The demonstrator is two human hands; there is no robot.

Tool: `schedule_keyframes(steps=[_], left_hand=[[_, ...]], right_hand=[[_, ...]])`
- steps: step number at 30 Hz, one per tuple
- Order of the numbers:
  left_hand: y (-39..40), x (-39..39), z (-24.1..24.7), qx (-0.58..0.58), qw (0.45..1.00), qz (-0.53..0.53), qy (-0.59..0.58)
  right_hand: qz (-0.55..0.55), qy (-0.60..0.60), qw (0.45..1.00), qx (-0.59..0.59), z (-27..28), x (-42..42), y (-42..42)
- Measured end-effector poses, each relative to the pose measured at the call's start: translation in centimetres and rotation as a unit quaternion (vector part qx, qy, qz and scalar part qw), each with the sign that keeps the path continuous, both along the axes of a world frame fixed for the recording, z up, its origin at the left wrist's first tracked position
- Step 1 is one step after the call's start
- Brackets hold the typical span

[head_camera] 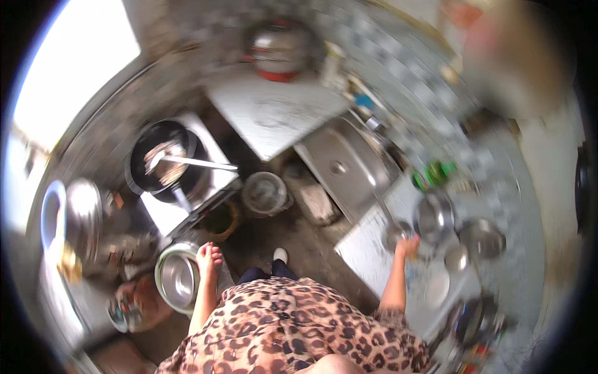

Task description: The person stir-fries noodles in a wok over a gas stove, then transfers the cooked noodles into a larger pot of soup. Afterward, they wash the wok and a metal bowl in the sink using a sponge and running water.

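My left hand (209, 258) hangs with loosely curled fingers and nothing visible in it, just above the rim of a steel bowl (178, 280) nested in a green-edged basin. Over the right-hand counter, my right hand (408, 246) reaches to a round metal utensil with a long handle (396, 233), perhaps a ladle. Blur hides whether the fingers grip it. Close by stand a steel pot (434, 216), another metal pot (483, 239) and a small metal bowl (456, 258). A white plate or shallow dish (437, 288) lies nearer to me.
On the stove (161, 216), a black wok (140, 154) holds food and a spatula (201, 162). A steel sink (348, 156) is ahead on the right. A bucket (264, 192) stands on the floor between them. A green bottle (432, 175) lies by the tiled wall.
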State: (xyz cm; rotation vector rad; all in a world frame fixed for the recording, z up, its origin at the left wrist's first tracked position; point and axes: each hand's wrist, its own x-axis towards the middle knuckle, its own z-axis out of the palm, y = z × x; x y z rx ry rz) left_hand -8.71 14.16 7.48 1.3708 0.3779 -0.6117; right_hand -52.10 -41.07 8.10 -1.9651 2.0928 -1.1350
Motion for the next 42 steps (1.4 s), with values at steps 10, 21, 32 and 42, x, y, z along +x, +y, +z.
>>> schedule_keyframes(steps=[10,21,32,42], left_hand=[[7.3,1.1,3.6,0.009,0.988,0.148,-0.053],[1.1,5.6,3.2,0.137,0.962,0.122,-0.204],[-2.7,10.5,3.4,0.056,0.994,0.054,-0.074],[-3.1,12.0,3.6,-0.075,0.996,0.034,-0.042]], right_hand=[[0.702,0.020,0.707,-0.077,17.4,44.8,32.5],[0.809,0.197,0.543,0.107,20.2,56.5,32.4],[0.829,0.213,0.516,0.042,22.1,61.6,30.9],[0.772,0.412,0.476,0.084,26.4,59.2,30.2]])
